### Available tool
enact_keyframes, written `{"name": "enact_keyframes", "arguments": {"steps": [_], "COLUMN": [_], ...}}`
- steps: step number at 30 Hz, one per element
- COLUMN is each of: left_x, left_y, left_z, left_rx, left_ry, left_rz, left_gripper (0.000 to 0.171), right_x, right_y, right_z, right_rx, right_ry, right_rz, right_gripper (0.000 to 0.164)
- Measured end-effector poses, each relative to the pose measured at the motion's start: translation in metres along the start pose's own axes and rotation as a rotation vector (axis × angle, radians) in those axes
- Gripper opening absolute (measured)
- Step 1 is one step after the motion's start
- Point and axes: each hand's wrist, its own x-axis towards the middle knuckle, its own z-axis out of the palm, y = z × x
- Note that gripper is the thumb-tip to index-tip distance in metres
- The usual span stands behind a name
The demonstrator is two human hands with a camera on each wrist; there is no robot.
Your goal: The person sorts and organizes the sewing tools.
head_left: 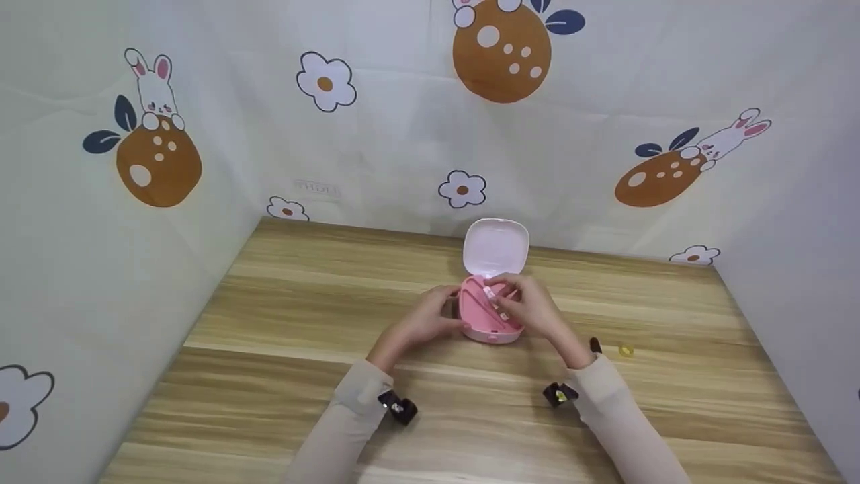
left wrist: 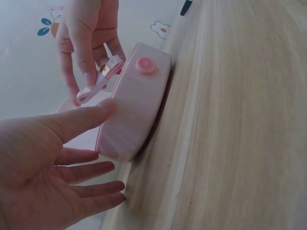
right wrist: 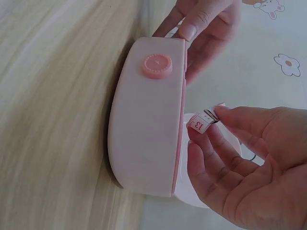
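Note:
A pink case (head_left: 492, 336) stands on the table with its pale lid (head_left: 496, 245) raised at the back. My left hand (head_left: 430, 316) is at the case's left side. In the left wrist view its thumb touches the rim and its other fingers are nearly straight. Over the right part of the case, my right hand (head_left: 534, 309) pinches a folded white tape measure (right wrist: 200, 122) between thumb and fingers. Red numbers and a metal end show on the tape in the right wrist view. The pink tray (head_left: 476, 310) inside has long slanted grooves and is partly hidden by that hand.
A small yellow ring-shaped thing (head_left: 626, 350) lies on the wooden table (head_left: 282, 289) to the right of my right wrist. A pink round button (left wrist: 146, 66) sits on the case's front. Printed cloth walls (head_left: 390, 134) stand behind and at both sides.

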Motion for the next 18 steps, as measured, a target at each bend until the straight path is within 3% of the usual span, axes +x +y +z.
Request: {"name": "enact_keyframes", "arguments": {"steps": [18], "left_x": [-0.001], "left_y": [0.002], "left_z": [-0.001], "left_rx": [0.009], "left_ry": [0.004], "left_rz": [-0.022], "left_gripper": [0.073], "right_x": [0.009], "right_y": [0.001], "right_z": [0.013], "right_rx": [-0.043], "right_ry": [-0.034], "right_rz": [-0.072], "right_gripper": [0.018]}}
